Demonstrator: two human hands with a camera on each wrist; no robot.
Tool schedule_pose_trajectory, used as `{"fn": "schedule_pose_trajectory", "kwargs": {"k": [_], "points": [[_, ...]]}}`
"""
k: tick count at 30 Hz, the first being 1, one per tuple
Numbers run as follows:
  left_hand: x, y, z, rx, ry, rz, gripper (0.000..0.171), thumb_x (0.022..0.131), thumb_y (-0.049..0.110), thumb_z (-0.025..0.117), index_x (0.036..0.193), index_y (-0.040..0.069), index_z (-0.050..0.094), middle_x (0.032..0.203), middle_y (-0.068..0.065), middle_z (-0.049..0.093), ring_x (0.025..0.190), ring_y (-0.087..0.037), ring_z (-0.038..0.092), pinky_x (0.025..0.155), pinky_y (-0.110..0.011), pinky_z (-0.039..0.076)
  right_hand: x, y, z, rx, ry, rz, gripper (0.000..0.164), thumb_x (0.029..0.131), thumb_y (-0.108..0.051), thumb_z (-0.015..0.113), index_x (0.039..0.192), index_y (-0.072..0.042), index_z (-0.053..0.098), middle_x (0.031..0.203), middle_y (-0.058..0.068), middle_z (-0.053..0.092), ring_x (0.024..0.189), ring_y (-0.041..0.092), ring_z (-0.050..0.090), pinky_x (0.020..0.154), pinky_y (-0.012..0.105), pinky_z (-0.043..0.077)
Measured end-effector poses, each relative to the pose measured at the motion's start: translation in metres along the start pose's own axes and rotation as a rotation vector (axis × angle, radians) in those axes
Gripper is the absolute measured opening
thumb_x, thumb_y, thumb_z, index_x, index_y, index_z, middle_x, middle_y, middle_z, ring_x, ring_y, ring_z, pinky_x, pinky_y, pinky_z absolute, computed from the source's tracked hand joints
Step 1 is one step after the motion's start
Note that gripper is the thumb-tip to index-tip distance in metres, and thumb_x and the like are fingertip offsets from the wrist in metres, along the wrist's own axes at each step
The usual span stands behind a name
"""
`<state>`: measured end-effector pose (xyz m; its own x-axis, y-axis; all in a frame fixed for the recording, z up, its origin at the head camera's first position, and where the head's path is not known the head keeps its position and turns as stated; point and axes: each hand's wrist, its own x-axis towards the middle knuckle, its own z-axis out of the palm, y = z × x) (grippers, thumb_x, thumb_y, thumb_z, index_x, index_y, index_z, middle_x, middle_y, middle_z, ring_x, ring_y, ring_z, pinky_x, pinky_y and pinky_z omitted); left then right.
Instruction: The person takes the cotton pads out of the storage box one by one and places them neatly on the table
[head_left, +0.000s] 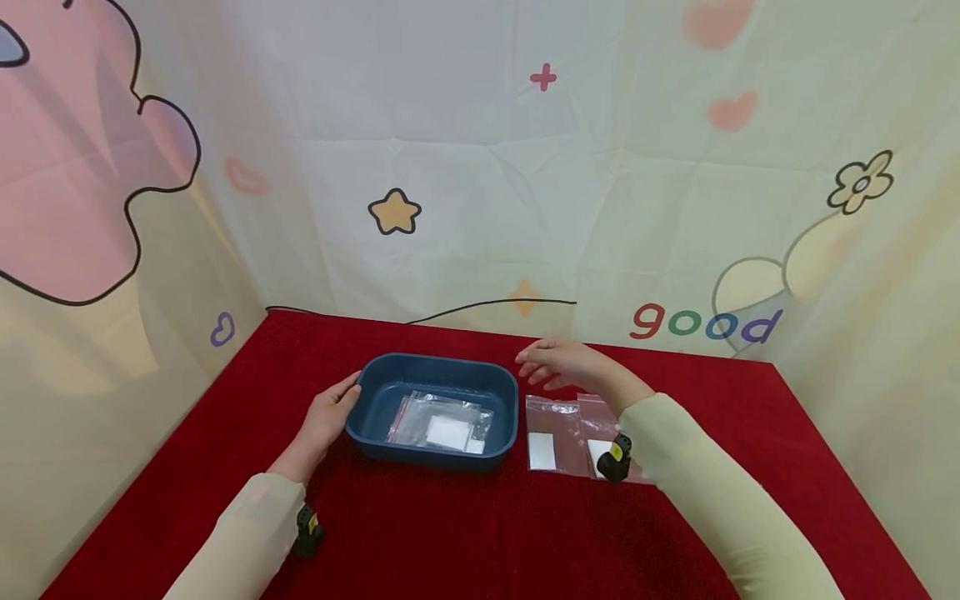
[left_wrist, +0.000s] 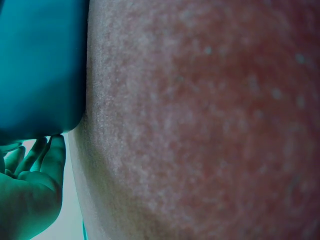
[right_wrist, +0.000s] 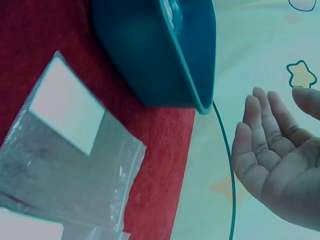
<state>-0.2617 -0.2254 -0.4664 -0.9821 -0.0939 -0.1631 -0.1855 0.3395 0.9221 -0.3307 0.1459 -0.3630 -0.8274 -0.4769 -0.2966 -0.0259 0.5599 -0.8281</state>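
A dark blue rectangular basin (head_left: 431,457) stands on the red cloth, with clear zip bags (head_left: 408,417) holding white squares inside it. My left hand (head_left: 327,417) is at its left end; in the left wrist view the fingers (left_wrist: 54,157) reach fairly straight to the basin wall (left_wrist: 42,75). Beyond the basin's right end, my right hand (head_left: 562,362) hovers with loosely bent fingers and nothing in it. The right wrist view shows its palm (right_wrist: 285,165) bare. Nearest below it on the cloth lies a zip bag (right_wrist: 75,160) with a white square (right_wrist: 70,105).
Another zip bag (head_left: 600,412) lies beside the first, partly hidden under the right wrist. A red cloth (head_left: 450,533) covers the table. A printed curtain (head_left: 480,233) hangs behind and along both sides.
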Motion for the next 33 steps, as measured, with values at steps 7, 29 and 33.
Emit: {"fn": "schedule_pose_trajectory", "kwargs": {"k": [7, 29, 33], "points": [[0.000, 0.000, 0.000, 0.009, -0.001, 0.030, 0.052, 0.112, 0.023, 0.041, 0.160, 0.006, 0.033, 0.167, -0.021, 0.031, 0.156, -0.040, 0.027, 0.125, -0.056, 0.032, 0.014, -0.013, 0.007, -0.017, -0.054, 0.038, 0.048, 0.104, -0.034, 0.056, 0.140, -0.001, 0.058, 0.135, 0.023, 0.066, 0.122, 0.036, 0.066, 0.105, 0.045, 0.056], [0.000, 0.000, 0.000, 0.017, 0.008, 0.018, 0.052, 0.112, 0.023, 0.041, 0.160, 0.007, 0.033, 0.168, -0.021, 0.030, 0.156, -0.040, 0.027, 0.125, -0.056, 0.033, 0.066, -0.027, 0.041, -0.029, -0.188, 0.118, 0.046, 0.107, -0.032, 0.050, 0.138, 0.000, 0.061, 0.136, 0.018, 0.067, 0.124, 0.031, 0.065, 0.109, 0.045, 0.053], [-0.002, 0.002, -0.001, 0.019, 0.008, 0.019, 0.052, 0.112, 0.023, 0.040, 0.160, 0.006, 0.033, 0.167, -0.021, 0.030, 0.156, -0.041, 0.027, 0.125, -0.057, 0.033, 0.072, -0.029, 0.048, -0.042, -0.193, 0.139, 0.044, 0.107, -0.031, 0.051, 0.136, -0.001, 0.063, 0.134, 0.018, 0.068, 0.121, 0.030, 0.067, 0.107, 0.043, 0.054]]}}
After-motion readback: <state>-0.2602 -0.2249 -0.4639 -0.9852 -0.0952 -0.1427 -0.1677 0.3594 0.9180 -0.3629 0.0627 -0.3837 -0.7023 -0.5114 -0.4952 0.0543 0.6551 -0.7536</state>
